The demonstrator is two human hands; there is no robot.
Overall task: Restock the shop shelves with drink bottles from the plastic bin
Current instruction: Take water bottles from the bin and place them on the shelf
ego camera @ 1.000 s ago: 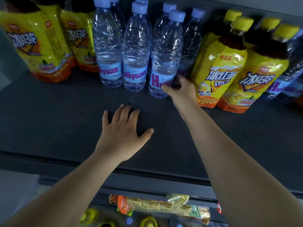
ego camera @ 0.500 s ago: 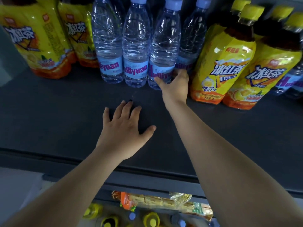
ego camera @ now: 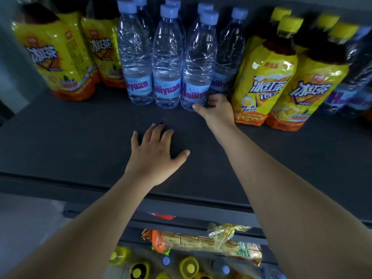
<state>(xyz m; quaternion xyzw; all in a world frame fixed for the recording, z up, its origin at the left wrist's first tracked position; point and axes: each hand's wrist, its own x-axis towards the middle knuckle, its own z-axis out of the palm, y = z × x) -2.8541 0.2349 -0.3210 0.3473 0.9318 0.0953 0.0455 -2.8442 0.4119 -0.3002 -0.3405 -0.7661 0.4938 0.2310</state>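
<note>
Head view of a dark shelf (ego camera: pixel 80 141) stocked along its back with drinks. The left hand (ego camera: pixel 155 156) lay flat, palm down, on the bare front part of the shelf, its grip apart: fingers straight and spread, thumb out to the side, nothing held. The right hand (ego camera: pixel 218 113) reached further in to the foot of a clear water bottle (ego camera: pixel 199 63) with a pale blue cap and a blue label. Its grip was clamped on the base of that bottle, the thumb (ego camera: pixel 196 107) across the front and the fingers (ego camera: pixel 212 99) curled round the right-hand side, in the gap before a rear water bottle (ego camera: pixel 228 55). The held bottle stood upright on the shelf, touching a neighbouring water bottle (ego camera: pixel 167 65) on its left, the rightmost of a front row of three, with more blue caps showing behind. Just beside the right hand stood yellow iced tea bottles (ego camera: pixel 263 81) with yellow caps. A second group of iced tea bottles (ego camera: pixel 54 57) stood at the far left, near the water. Below the shelf edge lay a clear snack packet (ego camera: pixel 201 240), and under it showed the yellow and blue tops of capped bottles (ego camera: pixel 189 266). What held them could not be made out.
</note>
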